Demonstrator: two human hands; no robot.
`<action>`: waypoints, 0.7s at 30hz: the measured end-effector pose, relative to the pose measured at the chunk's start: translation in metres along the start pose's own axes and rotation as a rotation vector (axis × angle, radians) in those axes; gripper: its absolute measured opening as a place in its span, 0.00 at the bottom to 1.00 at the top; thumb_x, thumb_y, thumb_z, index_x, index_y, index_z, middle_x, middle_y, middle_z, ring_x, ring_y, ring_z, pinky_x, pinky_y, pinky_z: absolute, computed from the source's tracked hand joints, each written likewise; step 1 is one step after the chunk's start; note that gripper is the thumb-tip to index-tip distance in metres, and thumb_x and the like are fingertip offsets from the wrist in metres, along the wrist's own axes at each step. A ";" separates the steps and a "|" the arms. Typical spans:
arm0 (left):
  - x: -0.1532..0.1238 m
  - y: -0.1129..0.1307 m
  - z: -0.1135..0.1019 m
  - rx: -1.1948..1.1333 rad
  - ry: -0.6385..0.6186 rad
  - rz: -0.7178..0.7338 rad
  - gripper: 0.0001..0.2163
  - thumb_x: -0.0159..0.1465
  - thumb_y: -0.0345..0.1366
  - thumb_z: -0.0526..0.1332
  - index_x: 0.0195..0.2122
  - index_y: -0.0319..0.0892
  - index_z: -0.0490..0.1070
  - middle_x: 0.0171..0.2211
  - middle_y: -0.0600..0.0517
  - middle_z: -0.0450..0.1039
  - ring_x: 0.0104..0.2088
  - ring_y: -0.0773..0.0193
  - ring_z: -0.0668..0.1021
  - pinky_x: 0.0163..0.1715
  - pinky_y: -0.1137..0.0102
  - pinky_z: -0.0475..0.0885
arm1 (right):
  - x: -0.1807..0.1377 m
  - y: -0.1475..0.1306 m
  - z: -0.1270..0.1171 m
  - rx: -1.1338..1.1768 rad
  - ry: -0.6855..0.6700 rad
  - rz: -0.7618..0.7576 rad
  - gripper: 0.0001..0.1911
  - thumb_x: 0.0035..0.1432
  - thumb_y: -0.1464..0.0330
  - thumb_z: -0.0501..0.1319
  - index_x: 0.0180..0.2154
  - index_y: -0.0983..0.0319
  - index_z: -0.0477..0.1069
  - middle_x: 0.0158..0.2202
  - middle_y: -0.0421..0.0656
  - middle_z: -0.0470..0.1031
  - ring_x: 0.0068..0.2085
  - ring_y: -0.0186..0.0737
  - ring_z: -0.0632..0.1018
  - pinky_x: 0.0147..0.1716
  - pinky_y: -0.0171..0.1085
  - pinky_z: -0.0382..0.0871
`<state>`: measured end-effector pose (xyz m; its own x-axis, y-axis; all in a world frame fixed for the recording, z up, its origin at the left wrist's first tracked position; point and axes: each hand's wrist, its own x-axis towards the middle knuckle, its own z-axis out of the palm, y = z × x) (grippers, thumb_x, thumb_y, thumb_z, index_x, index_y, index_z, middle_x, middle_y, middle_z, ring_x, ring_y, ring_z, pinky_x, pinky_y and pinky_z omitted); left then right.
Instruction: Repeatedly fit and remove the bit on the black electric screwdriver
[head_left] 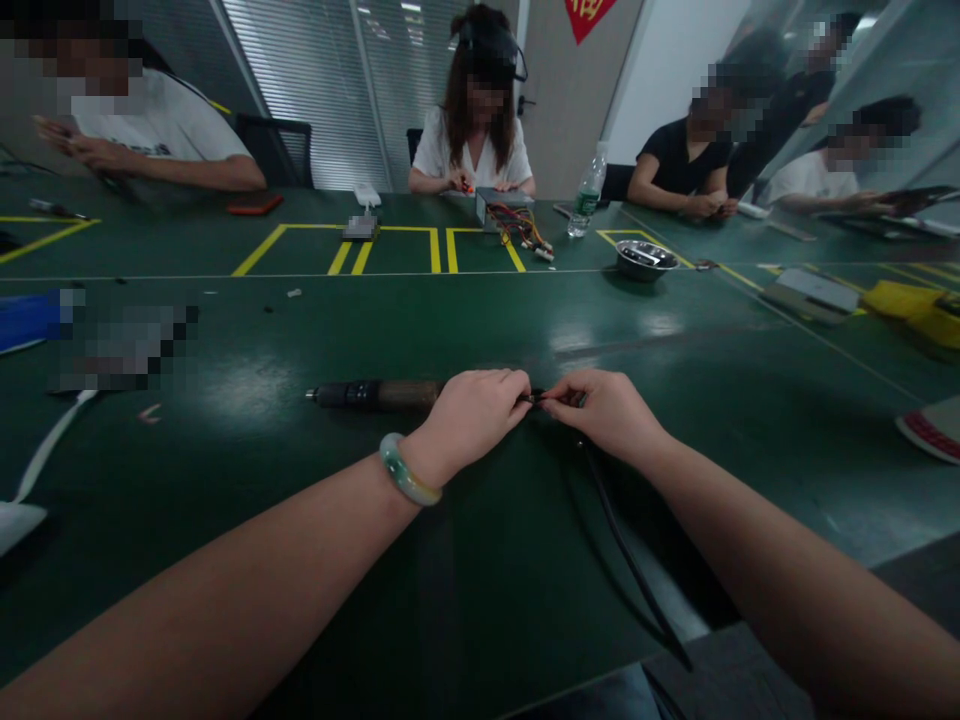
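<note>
An electric screwdriver (375, 394) lies on the green table, its bit end toward the left. My left hand (480, 415) is closed around the tool's rear end, which the fingers partly hide. Close by on the right, my right hand (600, 410) pinches the end of a black cable (622, 540). The fingertips of both hands nearly meet at a small dark connector (534, 398); whether it is seated cannot be made out. From the right hand the cable runs down over the table's near edge. A jade-coloured bangle (409, 470) circles my left wrist.
Across the green table (337, 330) a person in white handles a metal box with coloured wires (506, 212). A water bottle (589, 192) and a metal bowl (646, 260) stand near it. A yellow item (915, 305) lies far right. Other people sit around.
</note>
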<state>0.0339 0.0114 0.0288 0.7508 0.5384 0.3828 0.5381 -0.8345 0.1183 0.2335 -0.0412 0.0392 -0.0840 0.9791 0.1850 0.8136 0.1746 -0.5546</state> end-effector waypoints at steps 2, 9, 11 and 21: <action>0.000 0.000 0.000 -0.004 0.003 -0.002 0.06 0.66 0.37 0.58 0.41 0.42 0.70 0.38 0.51 0.75 0.39 0.61 0.77 0.41 0.66 0.70 | -0.001 -0.002 0.002 -0.018 0.014 -0.016 0.07 0.55 0.64 0.63 0.34 0.58 0.79 0.30 0.39 0.77 0.30 0.34 0.75 0.29 0.34 0.66; 0.000 0.000 0.001 -0.011 0.015 -0.016 0.06 0.66 0.37 0.58 0.41 0.42 0.70 0.38 0.50 0.75 0.39 0.61 0.77 0.41 0.66 0.70 | -0.001 -0.004 0.000 -0.048 0.041 -0.031 0.06 0.55 0.65 0.63 0.33 0.59 0.79 0.30 0.39 0.77 0.29 0.33 0.74 0.29 0.33 0.65; 0.000 0.000 0.000 -0.013 0.013 -0.018 0.06 0.66 0.37 0.59 0.41 0.42 0.70 0.38 0.51 0.75 0.39 0.61 0.77 0.40 0.67 0.71 | -0.001 -0.003 -0.002 -0.033 0.028 -0.024 0.06 0.55 0.65 0.63 0.33 0.58 0.79 0.30 0.39 0.77 0.30 0.33 0.74 0.29 0.33 0.65; 0.000 -0.001 0.002 -0.009 0.020 -0.014 0.07 0.66 0.38 0.58 0.42 0.42 0.70 0.38 0.50 0.76 0.40 0.60 0.78 0.41 0.66 0.71 | -0.001 -0.002 -0.003 -0.030 0.039 -0.017 0.07 0.55 0.65 0.63 0.34 0.58 0.79 0.30 0.39 0.77 0.30 0.34 0.75 0.28 0.33 0.65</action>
<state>0.0345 0.0123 0.0265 0.7351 0.5479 0.3993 0.5454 -0.8277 0.1318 0.2339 -0.0430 0.0421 -0.0765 0.9711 0.2261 0.8293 0.1878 -0.5263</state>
